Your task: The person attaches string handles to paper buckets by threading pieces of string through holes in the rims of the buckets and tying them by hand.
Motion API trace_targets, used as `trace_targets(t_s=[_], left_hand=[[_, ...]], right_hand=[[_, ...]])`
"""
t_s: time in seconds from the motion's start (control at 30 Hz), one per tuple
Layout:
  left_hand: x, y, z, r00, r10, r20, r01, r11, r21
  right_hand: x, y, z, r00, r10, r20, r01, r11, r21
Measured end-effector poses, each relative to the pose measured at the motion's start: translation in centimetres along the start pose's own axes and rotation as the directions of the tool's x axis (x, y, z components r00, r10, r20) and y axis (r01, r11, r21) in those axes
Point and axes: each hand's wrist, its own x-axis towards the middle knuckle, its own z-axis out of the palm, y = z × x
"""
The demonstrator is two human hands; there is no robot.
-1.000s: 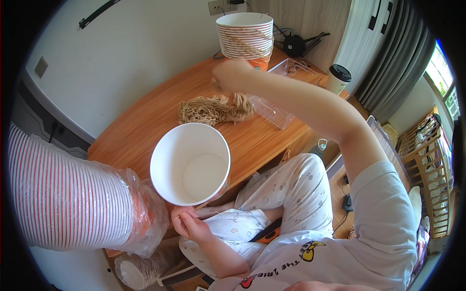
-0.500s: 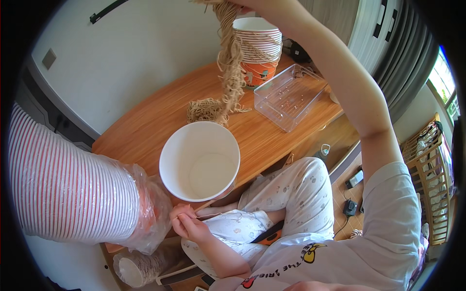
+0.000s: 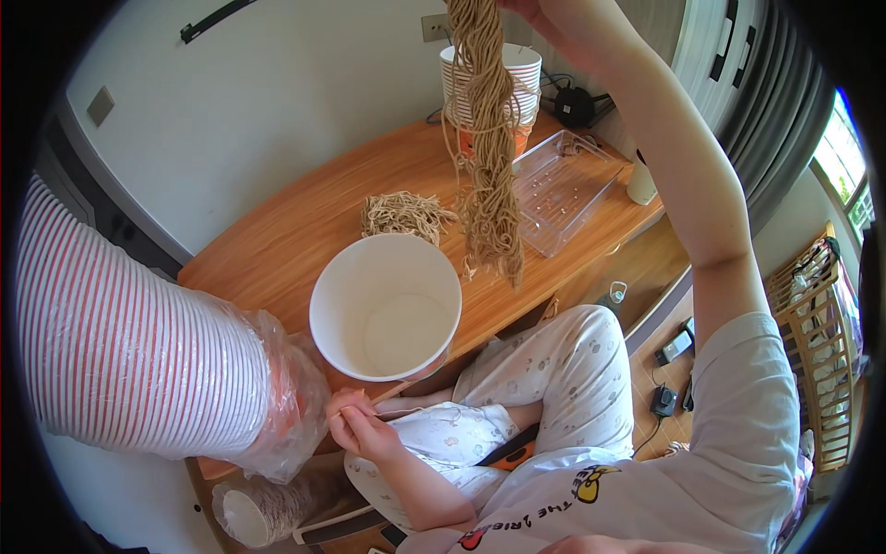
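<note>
At the top edge, my right hand [image 3: 540, 11] is raised over the table, its fingers partly cut off by the frame. From it hangs a long, tangled bundle of tan string [image 3: 489, 138], its lower end just above the tabletop. A smaller heap of tan string [image 3: 401, 214] lies behind a large white paper bucket [image 3: 323, 314], whose wide mouth faces up at the table's near edge. My left hand [image 3: 360, 427] rests closed near my lap, below the bucket, fingertips pinched together; what they hold, if anything, is too small to make out.
A long stack of paper buckets [image 3: 138, 332] in clear plastic fills the left side. Behind the string, another bucket stack [image 3: 521, 88] stands beside a clear plastic tray [image 3: 554, 231] with small bits in it. A pale cup [image 3: 641, 182] stands at the wooden table's [image 3: 268, 249] right end.
My right hand has moved right with the string bundle, which has come away from the heap and now hangs in front of the far bucket stack and the tray. My left hand stays put.
</note>
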Motion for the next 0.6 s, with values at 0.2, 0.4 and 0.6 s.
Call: trace_targets(t_s=[0.2, 0.4, 0.6], left_hand=[[0.0, 0.1, 0.1, 1.0, 0.005, 0.002, -0.005, 1.0, -0.002], [0.1, 0.2, -0.2, 0.999, -0.032, -0.04, 0.029, 0.998, -0.057], [0.0, 0.2, 0.1, 0.999, -0.03, -0.044, 0.028, 0.998, -0.057]], right_hand=[[0.1, -0.1, 0.5, 0.999, -0.045, 0.004, 0.045, 0.999, 0.015], [-1.4, 1.3, 0.9, 0.977, -0.21, 0.029, 0.211, 0.977, -0.03], [-4.3, 1.9, -1.2, 0.963, -0.245, 0.107, 0.249, 0.968, -0.025]])
